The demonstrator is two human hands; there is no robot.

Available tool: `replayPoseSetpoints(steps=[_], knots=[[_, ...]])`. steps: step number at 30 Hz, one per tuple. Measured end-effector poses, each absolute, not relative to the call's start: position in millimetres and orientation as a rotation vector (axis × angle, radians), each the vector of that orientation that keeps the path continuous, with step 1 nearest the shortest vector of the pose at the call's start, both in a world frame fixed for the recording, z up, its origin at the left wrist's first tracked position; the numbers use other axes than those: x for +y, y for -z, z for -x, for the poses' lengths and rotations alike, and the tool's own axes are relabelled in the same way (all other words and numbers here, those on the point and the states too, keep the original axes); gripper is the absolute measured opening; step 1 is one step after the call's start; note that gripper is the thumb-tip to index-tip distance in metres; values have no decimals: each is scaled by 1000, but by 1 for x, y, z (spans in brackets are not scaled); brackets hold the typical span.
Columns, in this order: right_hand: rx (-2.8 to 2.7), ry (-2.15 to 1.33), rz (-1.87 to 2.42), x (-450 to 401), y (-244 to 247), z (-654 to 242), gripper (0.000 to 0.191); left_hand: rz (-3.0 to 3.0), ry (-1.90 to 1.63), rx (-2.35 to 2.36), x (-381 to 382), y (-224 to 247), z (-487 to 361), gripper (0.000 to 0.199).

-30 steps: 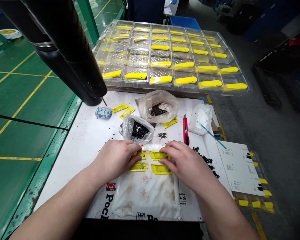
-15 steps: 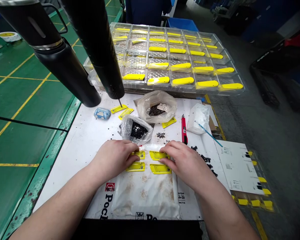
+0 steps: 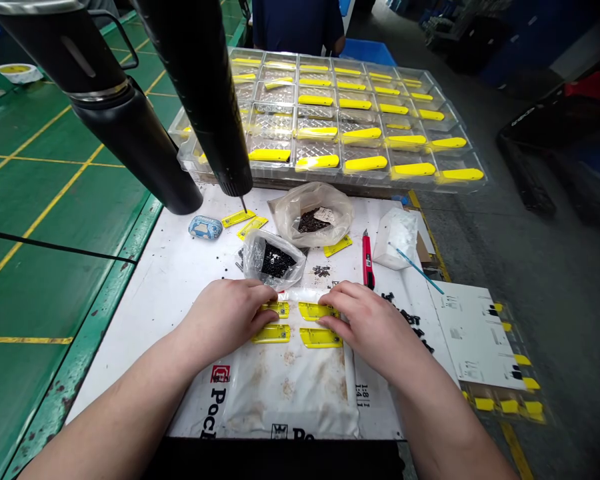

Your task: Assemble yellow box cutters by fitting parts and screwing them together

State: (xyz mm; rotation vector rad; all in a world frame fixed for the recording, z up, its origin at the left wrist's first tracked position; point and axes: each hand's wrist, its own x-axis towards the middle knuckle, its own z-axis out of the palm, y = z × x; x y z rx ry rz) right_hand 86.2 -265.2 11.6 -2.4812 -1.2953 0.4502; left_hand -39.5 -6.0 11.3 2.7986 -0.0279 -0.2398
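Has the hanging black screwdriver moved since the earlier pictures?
Yes, the black screwdriver has swung right: its tip is now right of the blue tin, not above it.

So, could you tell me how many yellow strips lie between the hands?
4, all on the white bag: upper-left strip and lower-left strip at the left hand, upper-right strip and lower-right strip at the right hand. Others may be hidden under the hands.

Hanging screwdrivers block left way to tray; screw bag beyond left hand

Yellow plastic strips, a red box cutter, green floor.
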Motion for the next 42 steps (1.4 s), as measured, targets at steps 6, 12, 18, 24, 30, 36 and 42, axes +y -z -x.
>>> replayPoseSetpoints(steps=[6,12,18,24,30,36,42], knots=[[-1266,-431,2469,-267,-11,-86,23,-2590,250,-385,-8,-16,43,13],[-1263,-397,2438,-271,-10,-88,22,-2577,265,-430,-11,-13,43,10],[-1252,-415,2421,-272,-9,-90,22,-2581,265,-425,-10,-16,42,8],[-1304,-465,2378,-273,-17,-87,19,-2548,265,-420,-9,-16,43,12],[-1467,-617,2317,-271,-23,-78,22,-2570,184,-335,-7,-18,43,22],[-1475,-573,2364,-269,-20,-76,15,-2630,79,-233,-3,-16,43,26],[-1486,-571,2363,-269,-20,-75,14,-2630,117,-226,0,-14,42,23]])
